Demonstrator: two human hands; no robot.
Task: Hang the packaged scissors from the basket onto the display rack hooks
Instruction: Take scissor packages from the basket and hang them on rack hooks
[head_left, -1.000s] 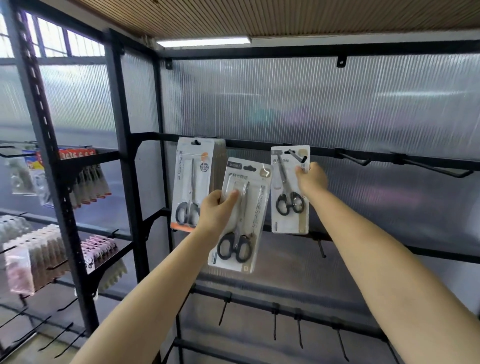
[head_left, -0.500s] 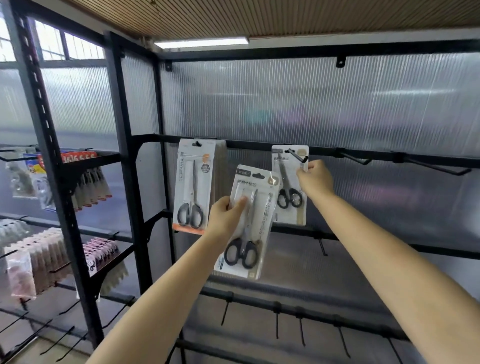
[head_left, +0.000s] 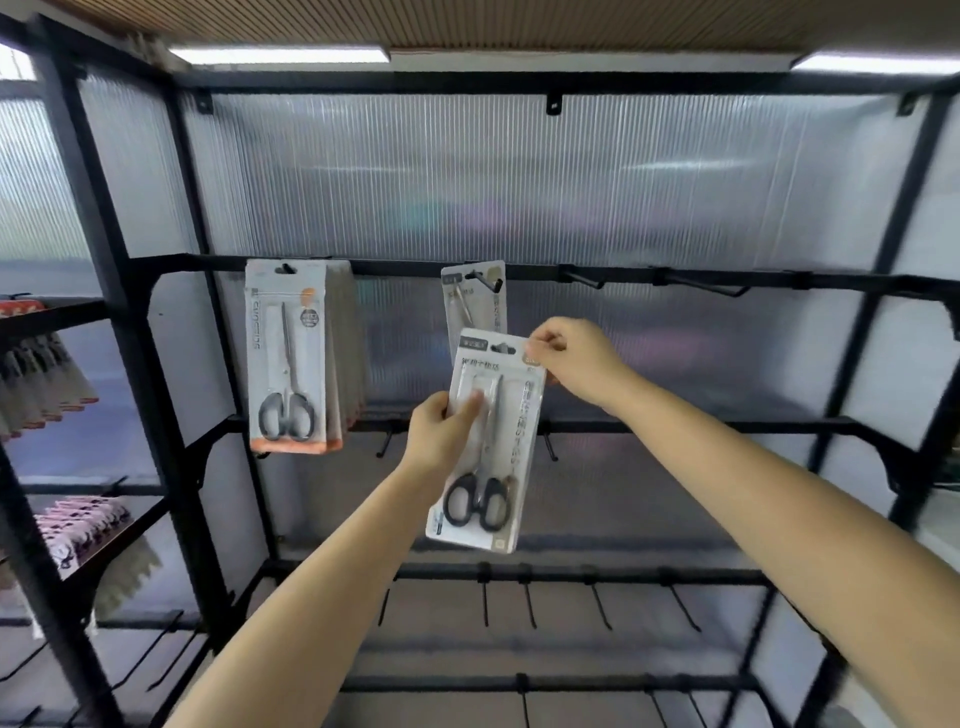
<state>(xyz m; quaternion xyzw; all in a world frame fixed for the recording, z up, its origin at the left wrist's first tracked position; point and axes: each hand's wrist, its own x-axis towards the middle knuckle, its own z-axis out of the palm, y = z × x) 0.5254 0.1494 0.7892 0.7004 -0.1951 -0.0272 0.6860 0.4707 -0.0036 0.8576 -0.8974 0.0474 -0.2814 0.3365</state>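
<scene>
Gripping one scissors pack (head_left: 488, 441), two hands (head_left: 441, 431) (head_left: 576, 358).

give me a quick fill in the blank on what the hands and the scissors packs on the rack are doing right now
1. The left hand grips the scissors pack along its ____ edge.
2. The right hand pinches that pack's top ____ corner.
3. The single pack behind it hangs from a ____.
4. The stack of packs hangs to the ____ of both hands.

Missing words: left; right; hook; left

White blister-packed black-handled scissors (head_left: 485, 447) held tilted, below one pack (head_left: 474, 301) already hooked
</scene>
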